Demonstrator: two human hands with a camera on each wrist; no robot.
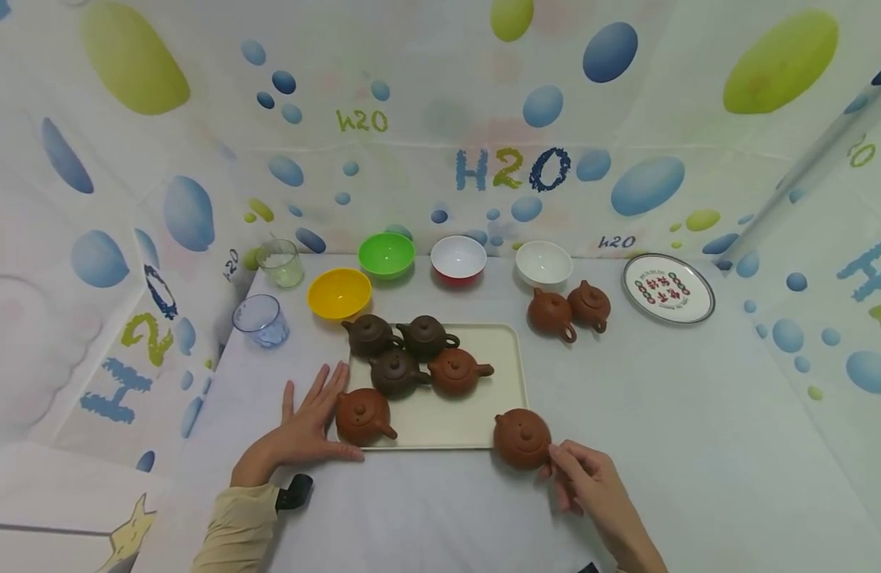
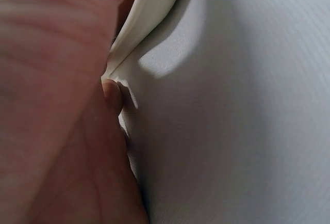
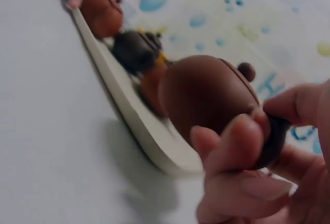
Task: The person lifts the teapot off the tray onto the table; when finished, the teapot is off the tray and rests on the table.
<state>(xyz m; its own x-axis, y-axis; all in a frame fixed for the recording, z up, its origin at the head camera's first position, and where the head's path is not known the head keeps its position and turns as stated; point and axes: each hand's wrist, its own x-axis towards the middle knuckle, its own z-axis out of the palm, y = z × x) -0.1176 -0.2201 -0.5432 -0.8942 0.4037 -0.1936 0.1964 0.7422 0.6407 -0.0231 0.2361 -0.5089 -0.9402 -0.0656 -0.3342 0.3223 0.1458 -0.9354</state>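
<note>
Our right hand [image 1: 583, 477] pinches the handle of a round reddish-brown clay teapot [image 1: 522, 438], with thumb and fingers closed on the loop; the pot is at the near right corner of a cream rectangular tray [image 1: 440, 426], partly over its rim. Our left hand [image 1: 307, 426] lies spread, fingers straight along the tray's left edge, thumb by the near corner, gripping nothing that we can see.

To handle this pot well, we judge that we should hold it level so the lid stays seated, lift its base clear of the raised rim, and pinch firmly, since all the weight hangs from one side. Light pressure from the left hand should stop the tray sliding.

On the tray sit three dark brown clay teapots [image 1: 397, 374] and two other reddish-brown clay teapots [image 1: 364, 418].

The table wears a white cloth [image 1: 426, 509]. Along its far side stand yellow, green, red-and-white and white bowls [image 1: 543, 264], with two glass tumblers [image 1: 261, 322] at the left, a pair of reddish-brown teapots [image 1: 551, 314] and a dark-rimmed white plate [image 1: 700, 296] towards the right. Around us hang white sheets [image 1: 426, 48] printed with blue and green ovals and "H2O".
</note>
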